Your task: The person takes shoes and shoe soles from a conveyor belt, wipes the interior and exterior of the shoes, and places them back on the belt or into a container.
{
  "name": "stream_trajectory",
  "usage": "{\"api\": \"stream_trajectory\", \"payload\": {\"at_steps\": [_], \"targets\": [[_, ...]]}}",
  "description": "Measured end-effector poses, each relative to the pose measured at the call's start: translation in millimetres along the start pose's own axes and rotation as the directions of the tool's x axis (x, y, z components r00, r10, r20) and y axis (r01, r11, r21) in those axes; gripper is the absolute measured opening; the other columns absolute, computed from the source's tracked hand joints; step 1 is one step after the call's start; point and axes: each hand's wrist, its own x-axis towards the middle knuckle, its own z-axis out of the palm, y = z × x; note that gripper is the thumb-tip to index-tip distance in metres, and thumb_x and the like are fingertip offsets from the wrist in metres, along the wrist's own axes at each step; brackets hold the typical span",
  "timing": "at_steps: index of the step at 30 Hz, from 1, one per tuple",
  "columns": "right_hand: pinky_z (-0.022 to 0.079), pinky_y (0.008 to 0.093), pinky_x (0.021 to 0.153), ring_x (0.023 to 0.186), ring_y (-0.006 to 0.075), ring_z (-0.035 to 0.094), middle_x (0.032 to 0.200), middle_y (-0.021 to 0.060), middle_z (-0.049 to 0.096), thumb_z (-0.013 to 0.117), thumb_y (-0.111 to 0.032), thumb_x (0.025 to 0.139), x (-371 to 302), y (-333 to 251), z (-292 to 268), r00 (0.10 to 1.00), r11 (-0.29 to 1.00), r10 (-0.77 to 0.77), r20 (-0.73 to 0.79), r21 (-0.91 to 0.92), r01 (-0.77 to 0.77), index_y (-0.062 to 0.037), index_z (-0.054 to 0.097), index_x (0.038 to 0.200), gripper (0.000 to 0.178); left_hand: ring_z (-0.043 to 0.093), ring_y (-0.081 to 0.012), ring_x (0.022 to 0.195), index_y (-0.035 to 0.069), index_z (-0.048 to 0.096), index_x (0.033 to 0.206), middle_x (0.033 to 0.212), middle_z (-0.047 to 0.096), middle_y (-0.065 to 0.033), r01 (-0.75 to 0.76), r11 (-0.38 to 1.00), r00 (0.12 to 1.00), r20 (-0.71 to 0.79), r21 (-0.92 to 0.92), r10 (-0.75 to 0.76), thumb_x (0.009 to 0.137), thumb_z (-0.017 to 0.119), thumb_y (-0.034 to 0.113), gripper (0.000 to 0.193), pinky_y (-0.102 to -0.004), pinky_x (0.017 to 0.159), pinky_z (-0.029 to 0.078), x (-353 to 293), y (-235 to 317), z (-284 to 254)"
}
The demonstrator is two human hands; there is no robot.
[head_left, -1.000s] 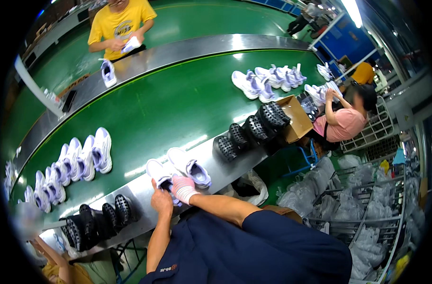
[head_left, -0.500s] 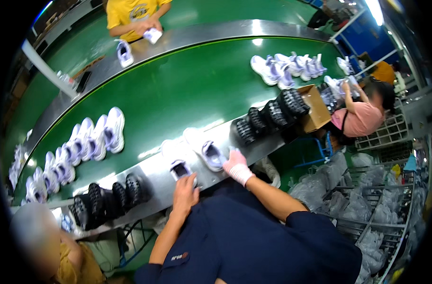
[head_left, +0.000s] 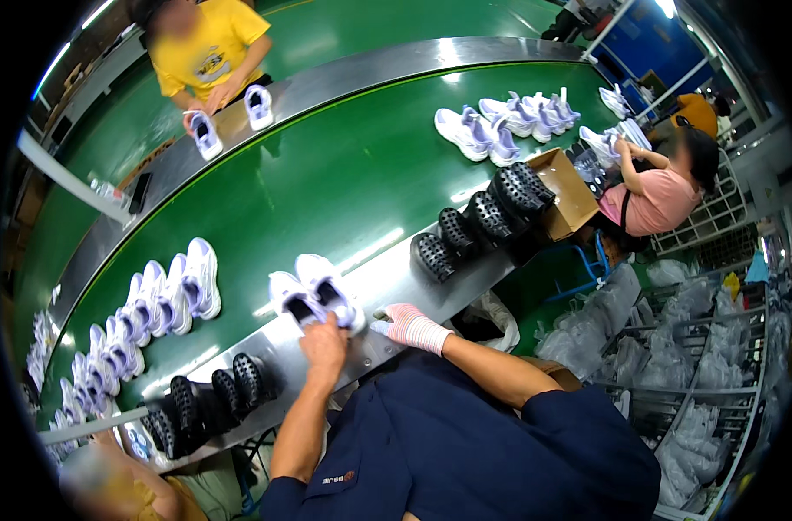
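Note:
A pair of white and lavender sneakers stands side by side at the belt's near edge, toes pointing away: a left sneaker (head_left: 285, 286) and a right sneaker (head_left: 316, 268). My bare left hand (head_left: 325, 346) is closed at their heels, its fingertips partly hidden by the shoes. Just right of the pair, my right hand (head_left: 413, 330) wears a pink-and-white striped glove with grey fingertips. Its fingers reach out toward the right heel, slightly apart, with nothing visible in them. Beneath the hands runs a metal ledge (head_left: 387, 349).
Black studded shoe forms (head_left: 435, 258) line the ledge at right, beside a cardboard box (head_left: 578, 204); more black forms (head_left: 186, 408) stand at left. Sneakers fill parts of the green belt (head_left: 344, 156). Co-workers in yellow (head_left: 212, 56) and pink (head_left: 652, 200) handle sneakers. A rack (head_left: 700, 391) holds plastic bags.
The two sneakers have come together and shifted left. My right hand has left the right sneaker's heel; my left hand has moved forward onto the heels. The view has shifted slightly.

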Motion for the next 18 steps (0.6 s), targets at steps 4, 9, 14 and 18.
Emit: {"api": "stream_trajectory", "payload": {"at_steps": [4,9,14,18], "targets": [[0.054,0.0394,0.096,0.109,0.0355,0.069,0.117,0.0232,0.071,0.064,-0.036,0.096,-10,-17,-57,0.987,0.988,-0.146,-0.064,-0.056,0.143,-0.0004,0.065,0.127,0.047,0.068,-0.0395,0.084,0.012,0.068,0.117,0.087,0.07,-0.0201,0.019,0.998,0.996,-0.09,0.068,-0.013,0.078,0.079,0.025,0.042,-0.0513,0.072,0.055,79,-48,-13],[0.054,0.0391,0.095,0.107,0.0348,0.069,0.109,0.0236,0.072,0.064,-0.036,0.094,4,-31,-183,0.934,0.958,-0.227,-0.276,-0.238,0.162,-0.0018,0.069,0.12,0.043,0.057,-0.0398,0.115,0.02,0.057,0.139,0.121,0.061,-0.0216,0.103,0.994,0.991,-0.089,0.032,-0.1,0.081,0.082,0.027,0.064,-0.0515,0.093,0.05,125,-64,-51],[0.055,0.0407,0.094,0.104,0.0339,0.071,0.11,0.022,0.073,0.065,-0.032,0.086,85,44,-358,0.88,0.938,0.074,-0.469,-0.268,-0.222,-0.0023,0.076,0.105,0.036,0.057,-0.0405,0.114,0.005,0.064,0.124,0.122,0.062,-0.0216,-0.05,0.996,0.97,-0.24,-0.069,0.032,0.082,0.077,0.013,0.045,-0.049,0.094,0.047,92,-47,-55],[0.055,0.043,0.089,0.103,0.0357,0.071,0.106,0.0226,0.073,0.064,-0.021,0.086,178,162,-442,0.948,0.418,0.063,-0.311,-0.855,-0.308,-0.0034,0.074,0.109,0.031,0.064,-0.0399,0.098,0.0,0.067,0.114,0.102,0.069,-0.0223,0.014,0.971,0.983,-0.177,-0.238,-0.058,0.085,0.071,0.007,0.03,-0.047,0.089,0.051,39,-62,-40]]}}
